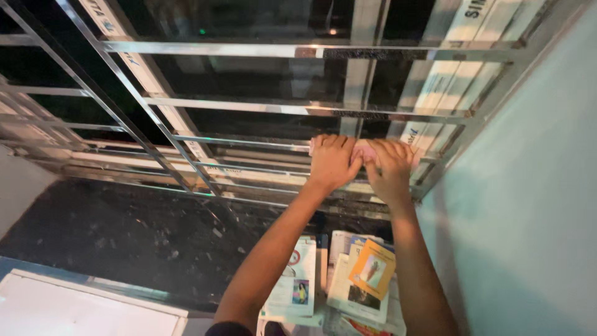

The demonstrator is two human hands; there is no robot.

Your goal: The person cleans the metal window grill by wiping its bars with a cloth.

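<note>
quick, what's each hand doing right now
Left hand: pressed flat on a pink cloth against the steel window bar.
Right hand: also pressing the cloth, fingers curled.

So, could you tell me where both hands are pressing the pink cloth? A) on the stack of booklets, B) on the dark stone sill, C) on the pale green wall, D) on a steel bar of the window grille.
D: the left hand and the right hand hold the pink cloth against a horizontal steel bar of the window grille, above the sill.
</note>
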